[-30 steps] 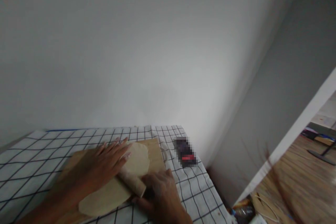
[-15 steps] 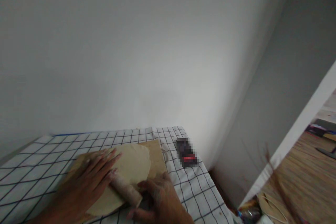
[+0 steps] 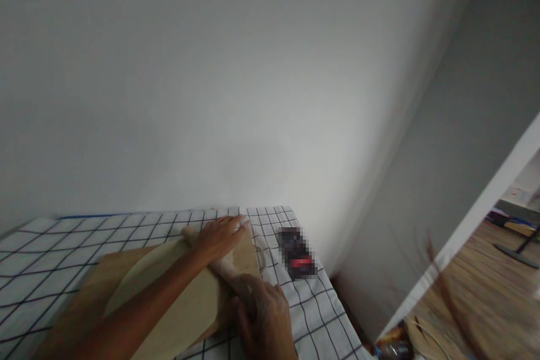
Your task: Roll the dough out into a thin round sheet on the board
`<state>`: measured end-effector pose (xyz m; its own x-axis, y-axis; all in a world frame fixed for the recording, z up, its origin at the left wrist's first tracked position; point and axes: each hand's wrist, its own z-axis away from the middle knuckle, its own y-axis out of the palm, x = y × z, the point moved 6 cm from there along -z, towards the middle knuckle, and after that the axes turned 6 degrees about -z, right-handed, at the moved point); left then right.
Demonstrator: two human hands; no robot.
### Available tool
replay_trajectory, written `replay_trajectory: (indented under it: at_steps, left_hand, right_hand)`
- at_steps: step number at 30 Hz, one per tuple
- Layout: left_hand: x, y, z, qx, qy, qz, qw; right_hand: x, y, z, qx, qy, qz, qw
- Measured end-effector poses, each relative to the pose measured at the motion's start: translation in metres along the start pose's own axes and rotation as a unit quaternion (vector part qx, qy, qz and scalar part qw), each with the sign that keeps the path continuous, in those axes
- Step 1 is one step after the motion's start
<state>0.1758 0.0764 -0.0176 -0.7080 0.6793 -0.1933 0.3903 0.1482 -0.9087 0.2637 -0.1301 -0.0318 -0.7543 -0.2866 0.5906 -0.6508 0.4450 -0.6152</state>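
A wooden rolling pin (image 3: 228, 271) lies slantwise over the right part of a thin, round sheet of dough (image 3: 192, 306). Flat across the pin's far part rests my left hand (image 3: 221, 236), fingers stretched out past it towards the board's far right corner. My left forearm crosses over the dough and hides some of it. At the pin's near end, my right hand (image 3: 265, 312) is closed around it. Under the dough is a wooden board (image 3: 90, 289), its near edge out of view.
A white tablecloth with dark checks (image 3: 29, 270) covers the table. Right of the board lies a dark, pixelated object with a red band (image 3: 297, 253). A wall stands behind. At lower right are blurred brown twigs (image 3: 442, 287) and a wooden floor (image 3: 489, 287).
The left hand has moved right and away from me, onto the pin's far part. Pin and right hand have shifted right over the dough, baring more of its left side.
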Motion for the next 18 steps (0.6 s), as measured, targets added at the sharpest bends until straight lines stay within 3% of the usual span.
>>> replay_trajectory:
  at_steps: [9, 18]
  left_hand:
    - [-0.013, 0.017, -0.046, 0.038, -0.002, 0.045, 0.998]
    - [-0.026, 0.041, -0.073, 0.043, 0.031, -0.013, 0.999]
  right_hand:
    - [-0.003, -0.002, -0.001, -0.059, -0.009, -0.013, 0.998]
    - [-0.019, 0.006, -0.003, -0.062, -0.013, -0.013, 0.998]
